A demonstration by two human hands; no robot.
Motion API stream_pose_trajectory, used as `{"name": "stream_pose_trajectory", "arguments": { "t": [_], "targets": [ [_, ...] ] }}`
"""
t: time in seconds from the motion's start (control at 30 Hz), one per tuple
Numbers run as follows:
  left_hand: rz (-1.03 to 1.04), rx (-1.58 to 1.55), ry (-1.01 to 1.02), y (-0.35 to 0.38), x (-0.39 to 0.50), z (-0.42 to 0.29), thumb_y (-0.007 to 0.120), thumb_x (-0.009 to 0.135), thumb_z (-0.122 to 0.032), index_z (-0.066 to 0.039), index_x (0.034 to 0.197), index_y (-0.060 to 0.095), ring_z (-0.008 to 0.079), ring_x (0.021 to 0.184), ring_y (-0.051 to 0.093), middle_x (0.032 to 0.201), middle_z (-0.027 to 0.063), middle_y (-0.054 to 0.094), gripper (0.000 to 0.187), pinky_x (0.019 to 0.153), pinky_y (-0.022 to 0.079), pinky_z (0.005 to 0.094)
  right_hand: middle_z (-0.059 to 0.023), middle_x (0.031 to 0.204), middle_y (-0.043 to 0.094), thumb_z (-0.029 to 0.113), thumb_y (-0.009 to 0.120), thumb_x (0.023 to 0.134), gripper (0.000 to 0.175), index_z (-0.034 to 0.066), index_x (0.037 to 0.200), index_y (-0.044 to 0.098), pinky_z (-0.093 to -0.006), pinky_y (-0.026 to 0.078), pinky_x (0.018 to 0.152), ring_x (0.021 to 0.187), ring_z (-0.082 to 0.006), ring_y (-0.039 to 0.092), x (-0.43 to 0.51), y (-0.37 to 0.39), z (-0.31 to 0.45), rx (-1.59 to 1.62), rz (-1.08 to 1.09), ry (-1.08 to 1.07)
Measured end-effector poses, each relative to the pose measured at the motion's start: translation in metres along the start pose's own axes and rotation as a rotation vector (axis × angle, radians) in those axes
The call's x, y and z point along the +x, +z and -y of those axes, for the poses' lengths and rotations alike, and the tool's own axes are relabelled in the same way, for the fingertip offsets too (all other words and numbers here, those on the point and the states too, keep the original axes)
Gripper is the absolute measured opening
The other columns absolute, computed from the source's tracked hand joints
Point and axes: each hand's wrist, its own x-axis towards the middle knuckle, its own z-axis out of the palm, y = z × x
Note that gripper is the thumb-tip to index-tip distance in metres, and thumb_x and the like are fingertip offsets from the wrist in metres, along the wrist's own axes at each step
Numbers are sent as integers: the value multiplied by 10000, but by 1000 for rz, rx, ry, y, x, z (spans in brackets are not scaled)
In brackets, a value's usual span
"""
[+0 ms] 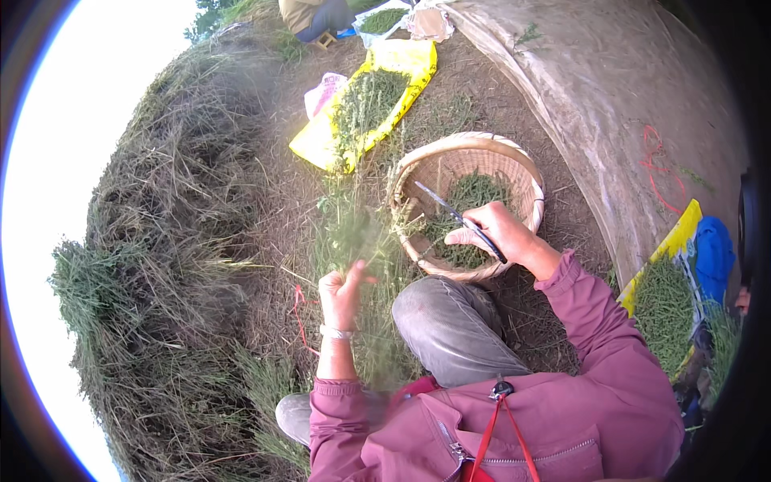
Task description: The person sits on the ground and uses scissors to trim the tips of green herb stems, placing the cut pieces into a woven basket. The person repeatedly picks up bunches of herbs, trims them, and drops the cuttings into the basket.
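Note:
My left hand [340, 295] is closed around a bunch of green plant stems [349, 241], partly blurred, that points away from me. In my right hand [500, 232] is a cutting tool [443, 203] with a narrow grey blade and a dark handle end; whether it is a knife or shears I cannot tell. The blade lies over a round woven basket [524, 159], tilted towards me. Cut green sprigs [479, 190] fill the basket's lower part. More long stems [385, 337] lie beside my bent knee, below the left hand's bunch.
A heap of dry and green stalks [181, 199] rises on the left. Beyond the basket, a yellow plastic bag [421, 63] holds plants. Plastic sheeting [602, 90] covers the right side. Another sprig-filled bag [662, 295] stands at right. A person [313, 18] sits at the far end.

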Motion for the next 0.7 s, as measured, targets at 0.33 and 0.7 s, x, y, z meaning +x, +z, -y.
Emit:
{"name": "stream_pose_trajectory", "arguments": {
  "t": [0.33, 0.7],
  "targets": [
    [-3, 130, -7, -4, -3, 10, 812, 892, -240, -167, 514, 428, -11, 427, 349, 636, 64, 724, 544, 399, 206, 231, -215, 939, 621, 671, 648, 872, 675, 1, 900, 572, -487, 495, 773, 902, -410, 631, 10, -12, 0, -441, 170, 23],
    [18, 151, -54, 0, -7, 1, 790, 909, -227, -136, 554, 558, -17, 450, 365, 621, 39, 716, 434, 423, 224, 218, -119, 547, 523, 481, 772, 870, 504, 17, 690, 697, -361, 376, 538, 534, -130, 459, 2, -6, -7, 54, -20, 79]
  ]
}}
